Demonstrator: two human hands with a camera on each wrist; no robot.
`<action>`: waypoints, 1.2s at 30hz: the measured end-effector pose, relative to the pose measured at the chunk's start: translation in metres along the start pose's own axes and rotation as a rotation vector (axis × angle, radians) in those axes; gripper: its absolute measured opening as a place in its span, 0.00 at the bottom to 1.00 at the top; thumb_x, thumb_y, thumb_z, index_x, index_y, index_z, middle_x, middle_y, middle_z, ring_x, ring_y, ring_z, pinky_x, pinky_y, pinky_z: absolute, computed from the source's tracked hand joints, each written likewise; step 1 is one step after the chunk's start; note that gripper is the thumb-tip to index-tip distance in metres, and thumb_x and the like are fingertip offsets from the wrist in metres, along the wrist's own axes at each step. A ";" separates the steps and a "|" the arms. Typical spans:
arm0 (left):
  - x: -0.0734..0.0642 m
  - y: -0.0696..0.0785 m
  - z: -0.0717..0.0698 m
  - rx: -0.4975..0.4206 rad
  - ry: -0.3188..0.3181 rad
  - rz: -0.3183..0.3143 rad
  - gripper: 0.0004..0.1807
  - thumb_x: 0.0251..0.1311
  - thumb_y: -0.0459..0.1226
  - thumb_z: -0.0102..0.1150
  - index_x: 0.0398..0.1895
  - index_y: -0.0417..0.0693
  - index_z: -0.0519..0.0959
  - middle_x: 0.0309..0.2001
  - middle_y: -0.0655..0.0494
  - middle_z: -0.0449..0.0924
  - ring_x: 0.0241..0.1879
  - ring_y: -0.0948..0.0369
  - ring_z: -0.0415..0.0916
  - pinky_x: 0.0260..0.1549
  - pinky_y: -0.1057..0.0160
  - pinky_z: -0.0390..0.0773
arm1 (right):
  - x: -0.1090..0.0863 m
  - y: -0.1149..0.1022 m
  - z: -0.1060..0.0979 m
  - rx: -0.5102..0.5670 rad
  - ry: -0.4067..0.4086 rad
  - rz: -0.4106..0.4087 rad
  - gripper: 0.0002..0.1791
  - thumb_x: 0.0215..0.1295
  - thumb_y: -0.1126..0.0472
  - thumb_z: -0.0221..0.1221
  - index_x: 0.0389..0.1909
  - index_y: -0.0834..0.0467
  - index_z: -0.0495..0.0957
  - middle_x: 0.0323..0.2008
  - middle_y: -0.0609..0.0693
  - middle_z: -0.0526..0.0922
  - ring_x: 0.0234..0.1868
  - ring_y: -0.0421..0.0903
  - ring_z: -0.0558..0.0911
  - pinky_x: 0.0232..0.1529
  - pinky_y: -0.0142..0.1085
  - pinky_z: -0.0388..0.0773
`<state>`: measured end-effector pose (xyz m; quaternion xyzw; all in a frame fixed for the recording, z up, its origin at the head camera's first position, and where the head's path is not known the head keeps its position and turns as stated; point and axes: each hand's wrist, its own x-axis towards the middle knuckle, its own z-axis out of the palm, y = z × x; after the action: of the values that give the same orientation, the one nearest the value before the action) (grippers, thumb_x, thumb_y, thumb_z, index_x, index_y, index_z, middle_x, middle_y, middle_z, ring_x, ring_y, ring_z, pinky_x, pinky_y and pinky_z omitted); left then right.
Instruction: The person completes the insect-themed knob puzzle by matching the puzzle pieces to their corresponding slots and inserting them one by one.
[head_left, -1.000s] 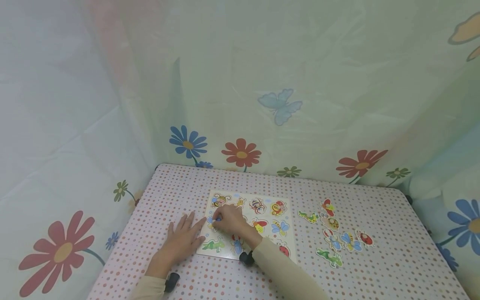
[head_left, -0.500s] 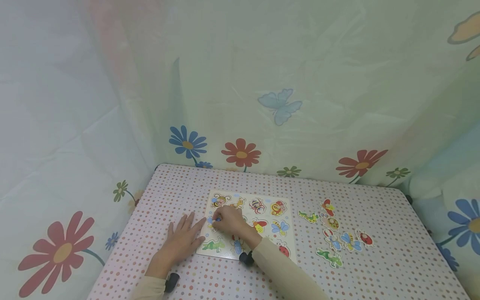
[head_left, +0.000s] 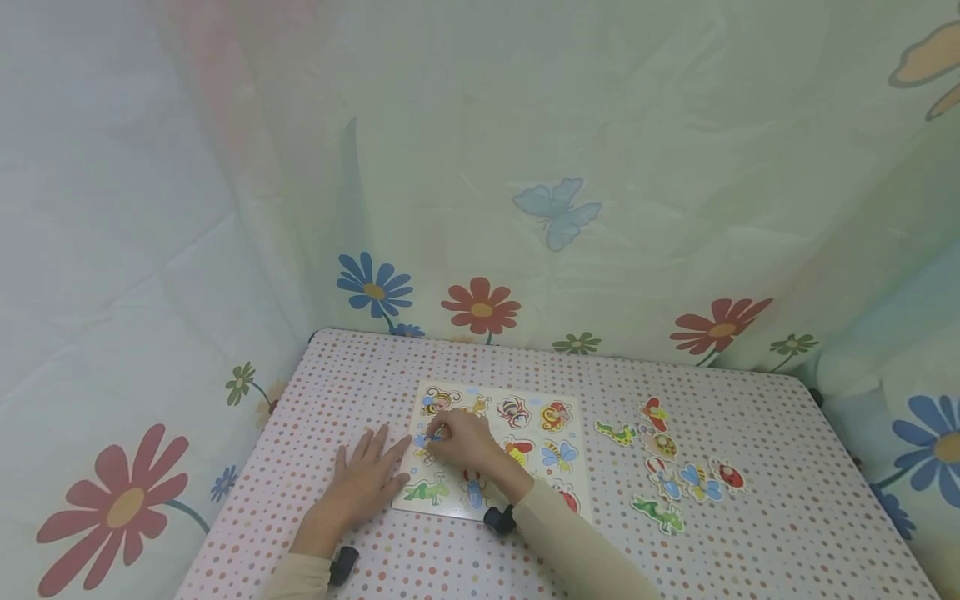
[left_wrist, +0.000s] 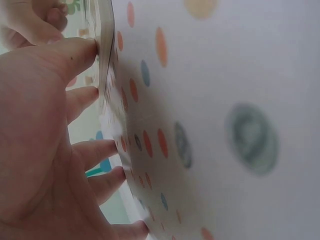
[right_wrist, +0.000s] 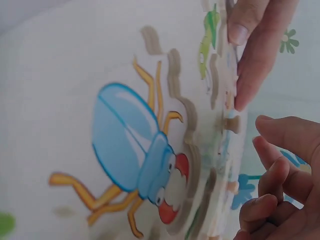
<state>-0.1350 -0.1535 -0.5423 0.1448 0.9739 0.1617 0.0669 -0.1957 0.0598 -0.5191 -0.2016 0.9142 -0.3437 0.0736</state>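
An insect puzzle board point(head_left: 498, 392) lies on the dotted table. My right hand point(head_left: 463, 442) hovers over its left side, thumb and index finger parted. Beneath the fingertips a light-blue-winged puzzle piece point(head_left: 422, 442) sits on the board, partly hidden. In the right wrist view a wooden knob point(right_wrist: 231, 124) stands just off the right hand's fingertips, and a blue beetle picture point(right_wrist: 127, 142) shows in a recess. My left hand point(head_left: 360, 483) lies with fingers spread at the board's left edge. In the left wrist view the left hand's point(left_wrist: 45, 135) nearest fingertips touch the board's side.
Right of the board lie several loose pieces: a caterpillar point(head_left: 617, 432), a red-winged bug point(head_left: 655, 413), a ladybug point(head_left: 729, 475), a blue-winged bee point(head_left: 701, 483) and a grasshopper point(head_left: 658, 514). Flowered curtains point(head_left: 555, 275) stand behind and beside the table point(head_left: 465, 354).
The right thumb and index finger have parted from their pinch on the light-blue-winged piece, and the right hand has shifted slightly. The left hand and the board have stayed put.
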 end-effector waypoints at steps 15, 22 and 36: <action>0.001 0.000 0.001 -0.004 -0.006 0.001 0.32 0.73 0.54 0.50 0.77 0.60 0.61 0.78 0.42 0.47 0.76 0.40 0.42 0.66 0.27 0.38 | -0.030 0.002 -0.040 0.123 0.105 -0.018 0.09 0.66 0.60 0.66 0.45 0.57 0.85 0.25 0.44 0.73 0.16 0.38 0.65 0.17 0.29 0.64; 0.001 0.000 0.001 -0.001 -0.007 -0.006 0.32 0.73 0.54 0.50 0.78 0.60 0.61 0.79 0.42 0.47 0.76 0.40 0.42 0.66 0.27 0.38 | -0.047 0.012 -0.056 0.119 0.169 -0.030 0.09 0.66 0.61 0.66 0.45 0.57 0.84 0.24 0.44 0.71 0.14 0.35 0.62 0.13 0.28 0.61; -0.001 0.001 0.000 -0.016 -0.008 -0.011 0.32 0.73 0.53 0.50 0.78 0.60 0.61 0.79 0.42 0.47 0.76 0.40 0.41 0.67 0.27 0.37 | -0.086 0.044 -0.092 0.123 0.294 0.087 0.09 0.63 0.63 0.69 0.44 0.57 0.85 0.23 0.45 0.71 0.20 0.41 0.65 0.18 0.32 0.64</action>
<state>-0.1339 -0.1525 -0.5417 0.1397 0.9730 0.1686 0.0727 -0.1571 0.1815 -0.4791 -0.1047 0.9002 -0.4214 -0.0338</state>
